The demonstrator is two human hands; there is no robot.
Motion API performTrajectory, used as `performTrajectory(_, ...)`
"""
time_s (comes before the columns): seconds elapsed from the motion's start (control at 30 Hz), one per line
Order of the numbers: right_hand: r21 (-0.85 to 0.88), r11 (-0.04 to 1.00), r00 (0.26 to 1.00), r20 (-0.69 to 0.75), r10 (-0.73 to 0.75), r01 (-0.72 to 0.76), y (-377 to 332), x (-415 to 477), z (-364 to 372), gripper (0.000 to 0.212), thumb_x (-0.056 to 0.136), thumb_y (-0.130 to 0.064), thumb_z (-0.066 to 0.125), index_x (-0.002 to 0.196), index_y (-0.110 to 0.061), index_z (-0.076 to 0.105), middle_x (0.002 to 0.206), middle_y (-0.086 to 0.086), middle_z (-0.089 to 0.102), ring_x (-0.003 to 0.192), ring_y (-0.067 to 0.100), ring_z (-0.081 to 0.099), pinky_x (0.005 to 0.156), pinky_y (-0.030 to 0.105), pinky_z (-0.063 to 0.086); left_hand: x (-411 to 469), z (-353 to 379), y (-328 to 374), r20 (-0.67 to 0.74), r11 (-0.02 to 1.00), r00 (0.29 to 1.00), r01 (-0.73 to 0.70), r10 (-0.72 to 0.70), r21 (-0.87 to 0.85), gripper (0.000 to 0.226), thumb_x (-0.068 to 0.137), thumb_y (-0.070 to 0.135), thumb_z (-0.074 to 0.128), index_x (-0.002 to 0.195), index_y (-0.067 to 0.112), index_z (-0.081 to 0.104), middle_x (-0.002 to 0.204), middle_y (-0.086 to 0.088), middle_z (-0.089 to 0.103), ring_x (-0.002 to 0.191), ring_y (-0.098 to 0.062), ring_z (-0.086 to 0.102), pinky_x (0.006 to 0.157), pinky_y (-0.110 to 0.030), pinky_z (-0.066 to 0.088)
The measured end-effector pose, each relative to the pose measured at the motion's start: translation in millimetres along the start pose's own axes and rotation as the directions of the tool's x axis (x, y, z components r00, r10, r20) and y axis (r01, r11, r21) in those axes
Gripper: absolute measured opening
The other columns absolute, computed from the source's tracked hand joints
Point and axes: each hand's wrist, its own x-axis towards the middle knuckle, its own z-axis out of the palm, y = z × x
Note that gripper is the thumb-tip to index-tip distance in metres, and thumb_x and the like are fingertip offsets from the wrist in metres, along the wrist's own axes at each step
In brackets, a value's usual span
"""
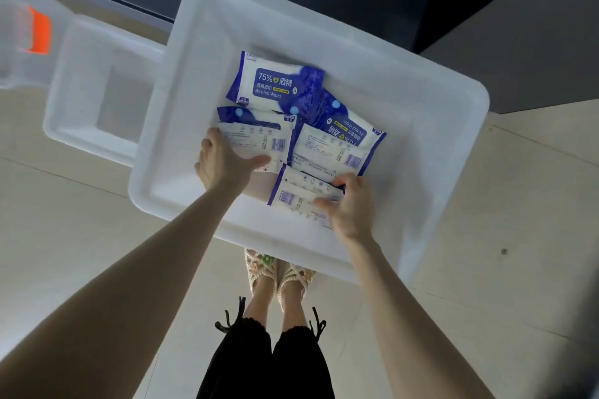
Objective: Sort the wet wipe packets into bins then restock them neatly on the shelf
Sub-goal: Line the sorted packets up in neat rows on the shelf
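- The large translucent white plastic bin fills the middle of the frame and stands on the pale tiled floor. The blue-and-white wet wipe packets lie in a loose, overlapping heap at its centre, some with the printed face up and some with the white back up.
- The right hand, at the lower right of the heap, pinches the nearest face-down packet. The thumb sits on the white back and the fingers curl over the far edge, clamped on it.
- The left hand, at the lower left of the heap, rests on a second face-down packet. The thumb is spread wide from the fingers and lies along the near edge. I cannot tell whether the fingers hook under the left side.
- The step in hand looks like gathering or squaring packets inside the bin. Whether these two are being lifted out or laid down cannot be told.
- To do it well, I would hold each soft pouch by its long edges so it does not sag or fold.
- Each hand should take one packet at a time, since the glossy film probably slides.
- All packets should be turned the same face up with edges aligned, so they stack flat for the shelf.
- A smaller white plastic tray sits at the left, partly hidden behind the big bin's rim. A blurred clear container with an orange part is at the upper left.
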Motion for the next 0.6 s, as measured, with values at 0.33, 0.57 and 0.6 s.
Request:
performTrajectory(0.33, 0.249, 0.965, 0.991, 0.122, 0.059, -0.088, -21, -14, -31, 0.025, 0.076, -0.015, 0.078, 0.092, -0.006, 0.061, 0.088, 0.000, 0.064, 0.075, 0.013, 0.061, 0.051, 0.008, 0.044, -35, -32, -1, 0.013, 0.946, 0.993, -0.111, 0.121, -0.305, 0.033, 0.087, 0.023, 0.065, 0.114, 0.007, 0.057, 0.110, -0.006, 0.064, 0.097, -0.025, 0.060, 0.070, -0.033, 0.053)
performTrajectory(0.57, 0.673, 0.734, 0.995, 0.068, 0.071, -0.098, -63, -78, -93, 0.026, 0.078, 0.003, 0.072, 0.089, -0.017, 0.061, 0.081, -0.001, 0.070, 0.068, 0.010, 0.068, 0.059, 0.025, 0.056, -117, -91, 24, 0.138, 0.760, 0.988, 0.035, 0.072, -0.649, 0.036, 0.072, 0.000, 0.076, 0.097, 0.015, 0.054, 0.100, -0.007, 0.061, 0.090, -0.027, 0.060, 0.067, -0.043, 0.057)
performTrajectory(0.6, 0.693, 0.717, 0.997, 0.066, 0.048, -0.081, -72, -90, -105, 0.027, 0.077, 0.005, 0.071, 0.089, -0.018, 0.062, 0.081, -0.002, 0.070, 0.070, 0.009, 0.068, 0.060, 0.023, 0.055, -132, -105, 30, 0.146, 0.717, 0.984, 0.028, 0.103, -0.697, 0.037, 0.073, -0.003, 0.075, 0.096, 0.018, 0.055, 0.098, -0.004, 0.062, 0.089, -0.025, 0.060, 0.063, -0.040, 0.057)
